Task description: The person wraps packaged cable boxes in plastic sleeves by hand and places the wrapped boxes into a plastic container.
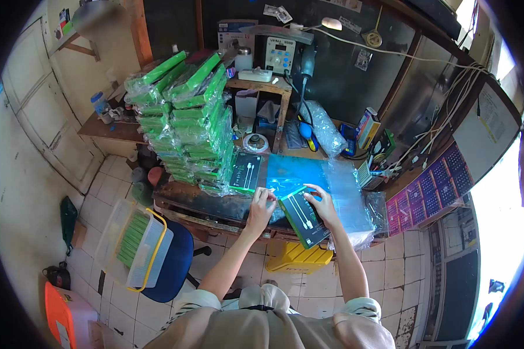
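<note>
A flat black box (304,217) with green edges and a picture of white cables is tilted over the front of the workbench. My right hand (323,208) grips it along its upper right edge. By the box's upper left corner is my left hand (262,208), its fingers pinched together; whatever they hold, if anything, is too small to name. Another black box (245,172) with the same cable picture lies on the bench beyond my left hand. Clear plastic sheets (349,200) are spread by my right hand, over a blue mat (297,172).
Tall stacks of green boxes in clear plastic (186,125) stand at the bench's left. A clear bin (131,247) of green items rests on a blue chair (177,264). Below the bench is a yellow crate (297,259). A soldering station (279,55) sits at the back.
</note>
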Available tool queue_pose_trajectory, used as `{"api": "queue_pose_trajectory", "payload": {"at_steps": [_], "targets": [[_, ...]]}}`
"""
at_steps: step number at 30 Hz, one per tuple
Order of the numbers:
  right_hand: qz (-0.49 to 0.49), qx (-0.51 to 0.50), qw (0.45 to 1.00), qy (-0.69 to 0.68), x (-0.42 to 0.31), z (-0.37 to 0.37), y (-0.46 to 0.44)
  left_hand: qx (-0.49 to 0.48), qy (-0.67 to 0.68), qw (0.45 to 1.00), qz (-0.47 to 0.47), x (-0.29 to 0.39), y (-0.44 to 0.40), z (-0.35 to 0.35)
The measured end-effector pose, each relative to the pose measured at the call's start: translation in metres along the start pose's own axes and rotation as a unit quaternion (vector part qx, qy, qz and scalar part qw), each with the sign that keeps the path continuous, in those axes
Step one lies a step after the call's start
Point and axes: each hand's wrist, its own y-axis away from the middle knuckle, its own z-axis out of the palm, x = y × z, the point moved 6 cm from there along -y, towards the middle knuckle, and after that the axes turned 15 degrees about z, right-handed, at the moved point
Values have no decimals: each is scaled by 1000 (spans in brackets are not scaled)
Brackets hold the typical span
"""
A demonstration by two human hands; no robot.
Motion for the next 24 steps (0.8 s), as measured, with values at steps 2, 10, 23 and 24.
{"api": "queue_pose_trajectory", "payload": {"at_steps": [2,10,23,24], "targets": [[18,29,999,-19,9,-4,-5,12,-47,998,-35,1,4,-7],[-5,27,1000,-15,6,-5,4,-13,96,993,-66,5,-4,-4],[7,54,997,-48,6,-6,15,-3,65,997,-48,4,5,9],[18,54,996,-61,6,-6,17,-3,66,997,-48,5,5,9]]}}
